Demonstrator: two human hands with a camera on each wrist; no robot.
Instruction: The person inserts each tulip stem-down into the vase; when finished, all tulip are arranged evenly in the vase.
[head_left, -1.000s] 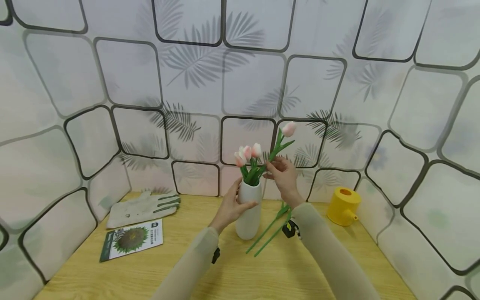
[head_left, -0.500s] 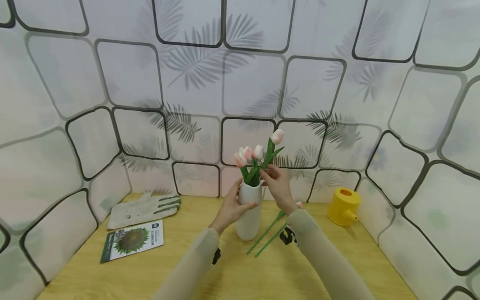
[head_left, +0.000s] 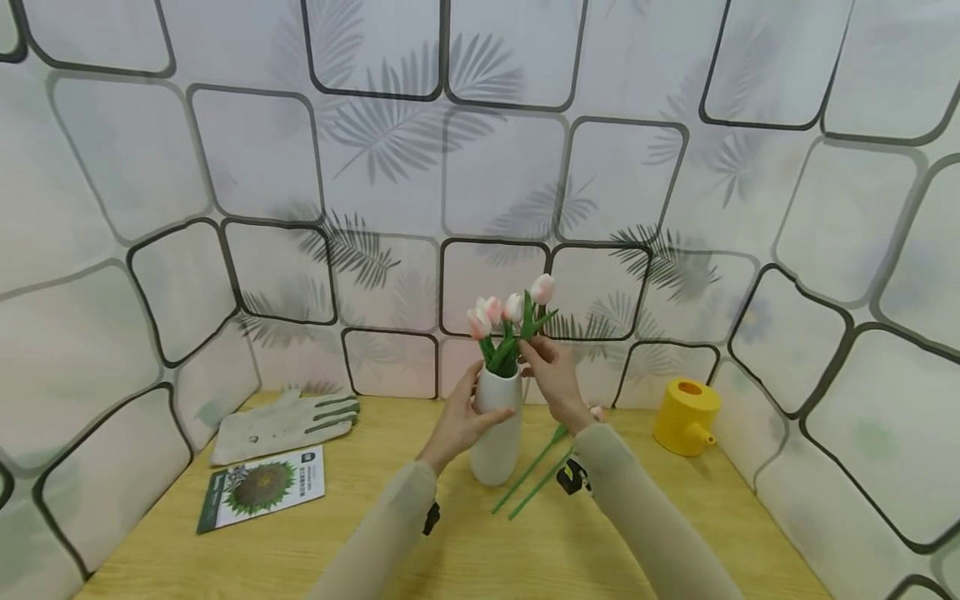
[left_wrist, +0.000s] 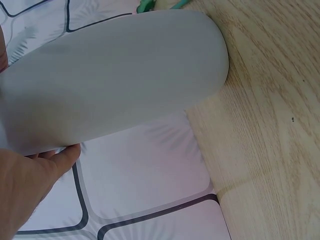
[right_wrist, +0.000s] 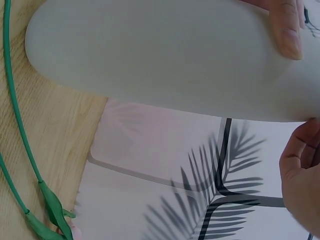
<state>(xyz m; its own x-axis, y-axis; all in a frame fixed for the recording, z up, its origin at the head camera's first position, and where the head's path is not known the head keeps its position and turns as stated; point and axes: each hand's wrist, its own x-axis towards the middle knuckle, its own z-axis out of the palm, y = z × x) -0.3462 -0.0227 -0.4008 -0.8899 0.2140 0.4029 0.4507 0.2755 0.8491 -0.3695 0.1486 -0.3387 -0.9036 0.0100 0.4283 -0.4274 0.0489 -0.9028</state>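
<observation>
A white vase (head_left: 491, 454) stands upright on the table, several pink-and-white tulips (head_left: 491, 311) in its mouth. My left hand (head_left: 456, 423) grips the vase around its upper part, thumb across the front; the left wrist view shows the fingers curled at the side of the vase (left_wrist: 125, 80). Just right of the rim, my right hand (head_left: 557, 379) pinches another tulip (head_left: 542, 289) low on its leaves, its bloom leaning over the bunch. The lower end of that stem is hidden. In the right wrist view the right hand (right_wrist: 302, 172) is close beside the vase (right_wrist: 150, 55).
Loose tulips (head_left: 531, 490) lie right of the vase, partly behind the right forearm. A yellow watering can (head_left: 686, 417) stands at the right. At the left are pale gloves (head_left: 285, 425) and a card with a flower picture (head_left: 261, 487). Patterned cloth walls (head_left: 390, 283) enclose the table.
The right hand has moved left and down with the tulip, bringing its bloom beside the others. A loose tulip's bloom has come into view behind the right wrist. The left hand stays on the vase.
</observation>
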